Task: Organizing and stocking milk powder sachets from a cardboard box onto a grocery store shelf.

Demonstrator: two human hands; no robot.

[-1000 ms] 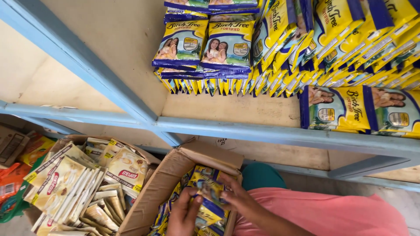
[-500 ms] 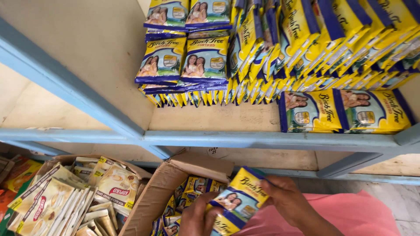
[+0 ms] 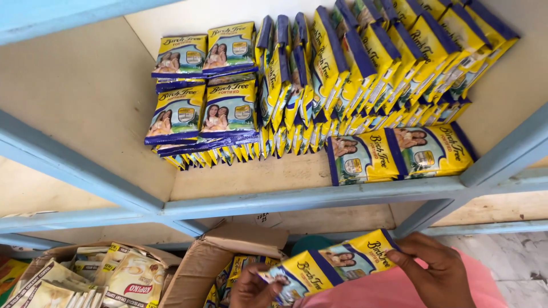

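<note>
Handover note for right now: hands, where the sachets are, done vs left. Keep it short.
Left hand: grips the lower end of a strip of yellow-and-blue sachets.
Right hand: pinches the strip's upper end, held just above the open cardboard box.
Shelf: already holds many matching sachets, stacked at left, rows leaning at the back, two lying flat at front right.
Left: the strip in hand is not yet on the shelf; more sachets show in the box. A second box of cream sachets sits to the left.
</note>
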